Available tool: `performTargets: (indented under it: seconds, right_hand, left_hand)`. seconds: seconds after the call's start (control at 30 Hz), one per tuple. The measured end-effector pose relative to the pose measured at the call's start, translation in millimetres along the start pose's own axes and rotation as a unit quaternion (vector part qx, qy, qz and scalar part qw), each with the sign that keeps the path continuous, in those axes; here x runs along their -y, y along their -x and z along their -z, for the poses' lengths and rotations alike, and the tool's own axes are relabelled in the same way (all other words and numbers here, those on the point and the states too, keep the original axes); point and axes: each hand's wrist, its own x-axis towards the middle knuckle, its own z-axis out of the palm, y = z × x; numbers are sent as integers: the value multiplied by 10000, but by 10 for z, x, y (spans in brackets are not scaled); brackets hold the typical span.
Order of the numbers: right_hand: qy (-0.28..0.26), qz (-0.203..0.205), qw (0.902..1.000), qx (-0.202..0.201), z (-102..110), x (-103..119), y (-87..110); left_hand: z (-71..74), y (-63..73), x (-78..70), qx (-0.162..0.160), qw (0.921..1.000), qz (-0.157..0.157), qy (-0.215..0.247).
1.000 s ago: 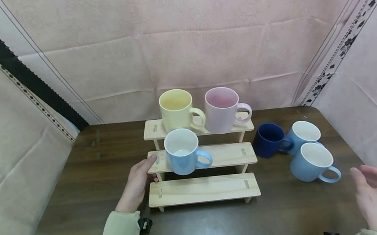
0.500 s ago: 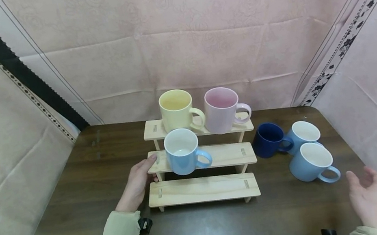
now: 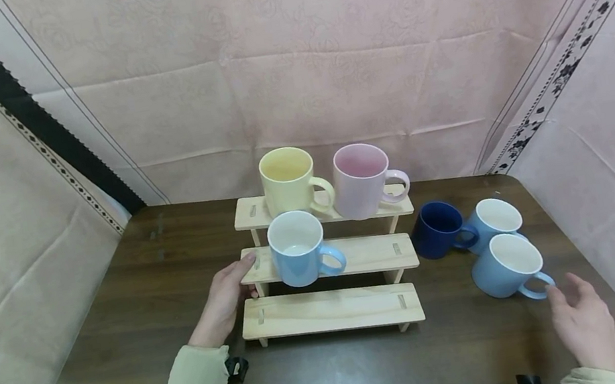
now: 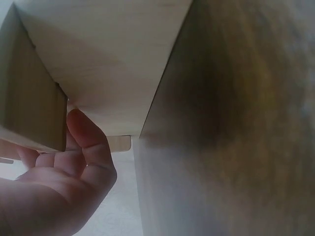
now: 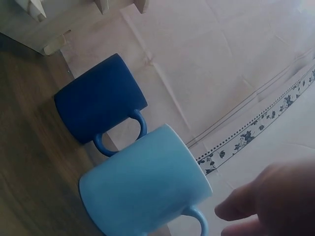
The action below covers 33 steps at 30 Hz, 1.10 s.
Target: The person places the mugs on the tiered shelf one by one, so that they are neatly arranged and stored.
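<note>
A three-tier wooden stand [image 3: 332, 312] stands mid-table, its middle tier pinched at the left end by my left hand [image 3: 222, 303]. The thumb lies on top; in the left wrist view the fingers [image 4: 91, 135] curl under the board. On that tier is a two-tone blue mug [image 3: 296, 257]. The top tier carries a yellow mug [image 3: 283, 189] and a pink mug [image 3: 358, 192]. At the right, my right hand [image 3: 587, 325] has relaxed fingers and holds nothing. Its fingertips are right at the handle of the front light blue mug [image 3: 501, 269], also large in the right wrist view.
Between the stand and that front mug, a navy mug [image 3: 436, 232] sits upright. Another light blue mug [image 3: 498, 215] is directly behind the front one, partly covered by it. Pale patterned cloth [image 3: 326, 81] hangs behind and along both sides of the dark wooden table [image 3: 151, 311].
My right hand has moved left toward the front light blue mug's handle and turned, its fingers loosening. My left hand, the stand and the mugs have stayed put.
</note>
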Motion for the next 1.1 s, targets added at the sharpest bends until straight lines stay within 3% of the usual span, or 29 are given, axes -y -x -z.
performTargets:
  seconds: [0.27, 0.6, 1.1]
  right_hand:
    - [-192, 383, 9991, 6, -43, 20, 19]
    - [-222, 337, 9987, 325, -103, -31, -110]
    - [8, 415, 9991, 54, -158, -128, -175]
  left_hand:
    - [1, 7, -5, 37, 10000, -4, 9]
    - [5, 2, 6, 63, 10000, -26, 20]
    - [6, 2, -2, 69, 10000, -52, -47]
